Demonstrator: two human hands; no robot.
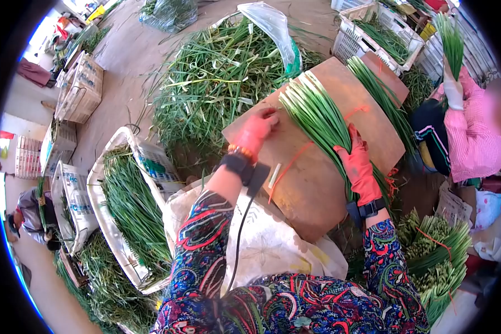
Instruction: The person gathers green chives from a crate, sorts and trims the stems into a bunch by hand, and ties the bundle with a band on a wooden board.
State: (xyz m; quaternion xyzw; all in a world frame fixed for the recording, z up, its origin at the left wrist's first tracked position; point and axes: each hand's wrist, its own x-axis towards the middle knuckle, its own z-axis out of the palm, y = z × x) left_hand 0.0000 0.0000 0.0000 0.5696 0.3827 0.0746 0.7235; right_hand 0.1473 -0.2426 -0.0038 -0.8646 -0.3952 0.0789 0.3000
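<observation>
On the desk (309, 195) lie the stalks (315, 114), grasped by the right hand (360, 168); the left hand (254, 132) curls nearby, whether empty I cannot tell. Likely light, bendy and easily bruised, they suit a loose mid-length grip

Bright daylight, fisheye-warped dark edges

Green bundle (316, 108) partly hidden by the right hand (360, 170), a co-worker's head (499, 107) blurred
</observation>
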